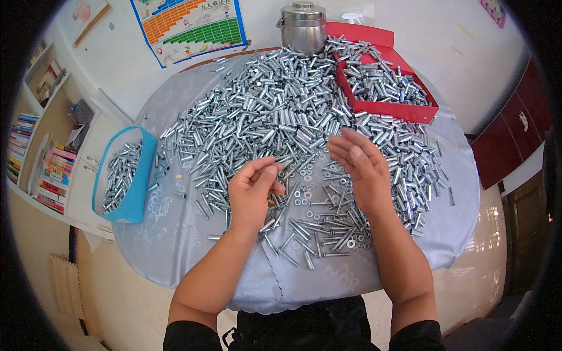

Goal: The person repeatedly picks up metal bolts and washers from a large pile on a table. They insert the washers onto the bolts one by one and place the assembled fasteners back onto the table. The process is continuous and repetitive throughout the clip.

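While both my hands hover over the round grey-clothed table [175, 245], my left hand [253, 190] curls half shut, fingertips pinched near small washers [301, 196]; whether it grips one I cannot tell. My right hand [360, 169] lies open, empty, palm down. Loose bolts [319, 231], pointing every way, sit between and just below both hands. A blue tray [140, 193] holds parts far left, a red box [404, 108] upper right, a colourful rectangular chart [193, 26] on the wall.

Silver bolts [275, 111] heaped on a pale blue-grey cloth [175, 234] with faint floral print; red tray [404, 108], light blue box [137, 193], shiny steel pot [303, 29].
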Available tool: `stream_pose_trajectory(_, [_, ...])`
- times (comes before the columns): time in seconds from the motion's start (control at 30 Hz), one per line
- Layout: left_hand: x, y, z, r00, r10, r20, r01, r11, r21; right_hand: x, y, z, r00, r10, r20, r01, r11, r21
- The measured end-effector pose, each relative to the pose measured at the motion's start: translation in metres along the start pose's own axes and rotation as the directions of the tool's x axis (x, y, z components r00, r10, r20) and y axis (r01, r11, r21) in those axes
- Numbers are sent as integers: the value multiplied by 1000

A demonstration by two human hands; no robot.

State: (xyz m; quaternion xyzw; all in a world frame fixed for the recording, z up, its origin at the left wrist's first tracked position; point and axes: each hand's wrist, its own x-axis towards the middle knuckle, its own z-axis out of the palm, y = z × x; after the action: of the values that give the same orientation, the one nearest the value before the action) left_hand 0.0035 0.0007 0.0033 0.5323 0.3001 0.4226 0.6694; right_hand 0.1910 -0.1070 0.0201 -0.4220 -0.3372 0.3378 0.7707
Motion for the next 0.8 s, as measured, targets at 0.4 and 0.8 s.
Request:
stream_pose_trajectory(0.4, [8, 7, -11, 994, 73, -80, -73, 997, 4, -1, 7, -5, 991, 55, -122, -79, 977, -196])
stream_pose_trajectory(0.8, [3, 3, -9, 915, 358, 188, -392, 674, 626, -2, 8, -4, 996, 41, -76, -62, 956, -287])
